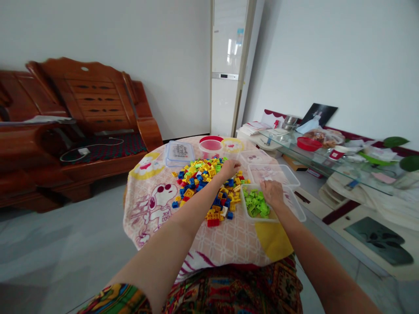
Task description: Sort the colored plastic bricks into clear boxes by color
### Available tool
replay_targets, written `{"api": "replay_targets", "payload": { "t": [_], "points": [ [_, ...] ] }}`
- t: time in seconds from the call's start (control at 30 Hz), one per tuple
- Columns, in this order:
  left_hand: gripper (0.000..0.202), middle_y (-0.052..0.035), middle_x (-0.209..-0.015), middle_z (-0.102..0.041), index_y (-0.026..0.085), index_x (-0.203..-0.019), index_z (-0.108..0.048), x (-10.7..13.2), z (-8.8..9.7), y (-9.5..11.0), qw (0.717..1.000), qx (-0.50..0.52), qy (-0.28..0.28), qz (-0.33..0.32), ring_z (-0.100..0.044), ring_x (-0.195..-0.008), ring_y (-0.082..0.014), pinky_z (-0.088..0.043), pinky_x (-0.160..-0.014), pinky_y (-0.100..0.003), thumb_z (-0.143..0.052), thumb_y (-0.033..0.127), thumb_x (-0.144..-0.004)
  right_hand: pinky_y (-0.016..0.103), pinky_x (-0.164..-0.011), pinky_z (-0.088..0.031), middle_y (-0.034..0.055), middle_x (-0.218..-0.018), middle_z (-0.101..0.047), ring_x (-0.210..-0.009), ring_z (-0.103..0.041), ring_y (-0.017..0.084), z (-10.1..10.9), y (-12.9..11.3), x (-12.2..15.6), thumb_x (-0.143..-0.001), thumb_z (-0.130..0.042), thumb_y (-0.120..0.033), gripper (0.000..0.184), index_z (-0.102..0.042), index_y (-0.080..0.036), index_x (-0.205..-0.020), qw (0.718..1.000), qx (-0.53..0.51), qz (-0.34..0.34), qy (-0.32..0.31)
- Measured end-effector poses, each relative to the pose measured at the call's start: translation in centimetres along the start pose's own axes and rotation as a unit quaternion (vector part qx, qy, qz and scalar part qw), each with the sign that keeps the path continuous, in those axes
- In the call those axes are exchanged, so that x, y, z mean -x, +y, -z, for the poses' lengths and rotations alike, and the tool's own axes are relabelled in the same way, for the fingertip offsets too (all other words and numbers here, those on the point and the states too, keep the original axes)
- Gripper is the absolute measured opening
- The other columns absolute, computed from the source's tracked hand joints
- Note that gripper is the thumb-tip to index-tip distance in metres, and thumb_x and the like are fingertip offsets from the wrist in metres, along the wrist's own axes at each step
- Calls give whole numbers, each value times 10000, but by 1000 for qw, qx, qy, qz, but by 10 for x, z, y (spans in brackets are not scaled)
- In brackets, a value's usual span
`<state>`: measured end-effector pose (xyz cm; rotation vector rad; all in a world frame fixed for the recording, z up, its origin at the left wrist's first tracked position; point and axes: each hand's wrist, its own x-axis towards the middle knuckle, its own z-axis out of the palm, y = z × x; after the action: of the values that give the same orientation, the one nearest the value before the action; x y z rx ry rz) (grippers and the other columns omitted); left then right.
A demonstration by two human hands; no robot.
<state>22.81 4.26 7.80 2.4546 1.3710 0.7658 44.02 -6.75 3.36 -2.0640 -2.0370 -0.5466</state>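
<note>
A heap of toy building blocks [196, 185] in yellow, blue, red, green and white lies on the cloth-covered round table. My left hand [230, 168] is over the far right part of the heap, fingers curled together; whatever they hold is hidden. At the right, a clear plastic box [251, 219] contains light green blocks [256, 203]. Bent fingers of my right hand [273, 192] are at this box's far right side, close to the green blocks. I cannot make out anything between them.
Clear compartments [278, 173] stand behind and beside the green blocks. A lidded box [179, 152] and a pink-looking tub [210, 147] sit at the table's back. Left is a wooden bench [91, 100]; right, a cluttered glass-topped cabinet [347, 163].
</note>
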Motion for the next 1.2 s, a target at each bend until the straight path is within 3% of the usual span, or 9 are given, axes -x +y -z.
{"api": "replay_targets", "payload": {
  "t": [0.13, 0.3, 0.53, 0.63, 0.73, 0.87, 1.0, 1.1, 1.2],
  "points": [
    [341, -98, -1014, -780, 201, -1060, -790, 0, -13, 17, 990, -86, -65, -86, -702, -925, -204, -523, -851, -287, -600, 137, -785, 330, -802, -328, 132, -928, -756, -869, -646, 215, -1, 0, 0, -1049, -357, -316, 449, -732, -131, -884, 1000, 1, -1, 2],
    [276, -173, -909, -763, 134, -941, -787, 1, -20, 24, 964, -213, -117, -109, -709, -890, -268, -487, -809, -350, -604, 101, -737, 333, -793, -330, 136, -925, -752, -856, -647, 218, 1, -1, 0, -1054, -340, -325, 469, -738, -127, -905, 1000, 1, -3, -7],
    [254, -133, -984, -772, 169, -1003, -780, 4, -15, 17, 977, -169, -106, -73, -714, -964, -246, -502, -858, -323, -634, 146, -796, 333, -798, -328, 141, -937, -755, -859, -653, 218, 2, -1, 0, -1062, -309, -329, 503, -738, -126, -895, 1000, 0, -3, -2],
    [241, -96, -999, -776, 172, -1005, -776, 7, -6, 7, 995, -71, -58, -34, -711, -941, -210, -520, -855, -285, -635, 159, -810, 330, -799, -332, 146, -933, -754, -859, -651, 217, 3, -2, 0, -1058, -318, -322, 493, -739, -127, -892, 1000, 1, -1, -2],
    [257, -80, -936, -775, 144, -1020, -770, 9, 10, -11, 997, 55, 33, 42, -712, -865, -183, -539, -819, -267, -612, 154, -818, 332, -804, -335, 151, -940, -755, -871, -653, 223, 5, -2, 1, -1054, -329, -317, 482, -742, -123, -898, 1000, 1, -2, -6],
    [273, -50, -775, -744, 122, -1036, -755, 11, 34, -40, 940, 253, 133, 188, -693, -669, -140, -560, -682, -247, -598, 192, -824, 334, -801, -333, 152, -940, -755, -879, -654, 225, 5, -3, 1, -1057, -320, -330, 491, -737, -122, -901, 1000, 5, -4, -11],
    [158, -31, -651, -699, 109, -869, -749, 7, 47, -62, 871, 367, 178, 275, -665, -581, -124, -572, -641, -249, -663, 192, -765, 329, -794, -330, 144, -932, -754, -872, -650, 219, 5, -3, 1, -1048, -346, -316, 457, -730, -125, -891, 1000, 6, -1, -8],
    [170, -30, -646, -695, 91, -883, -740, -5, 54, -73, 842, 401, 216, 290, -679, -622, -125, -583, -689, -255, -645, 134, -748, 331, -798, -336, 141, -933, -754, -873, -653, 220, 6, -3, 0, -1046, -358, -313, 446, -734, -125, -898, 1000, 2, -1, -12],
    [286, -46, -690, -711, 57, -1001, -729, -20, 62, -80, 854, 387, 252, 241, -694, -718, -142, -583, -741, -260, -606, 91, -745, 331, -806, -344, 145, -948, -756, -892, -662, 222, 7, -3, -1, -1053, -343, -306, 459, -743, -121, -925, 1000, 0, -4, -21]
  ]
}}
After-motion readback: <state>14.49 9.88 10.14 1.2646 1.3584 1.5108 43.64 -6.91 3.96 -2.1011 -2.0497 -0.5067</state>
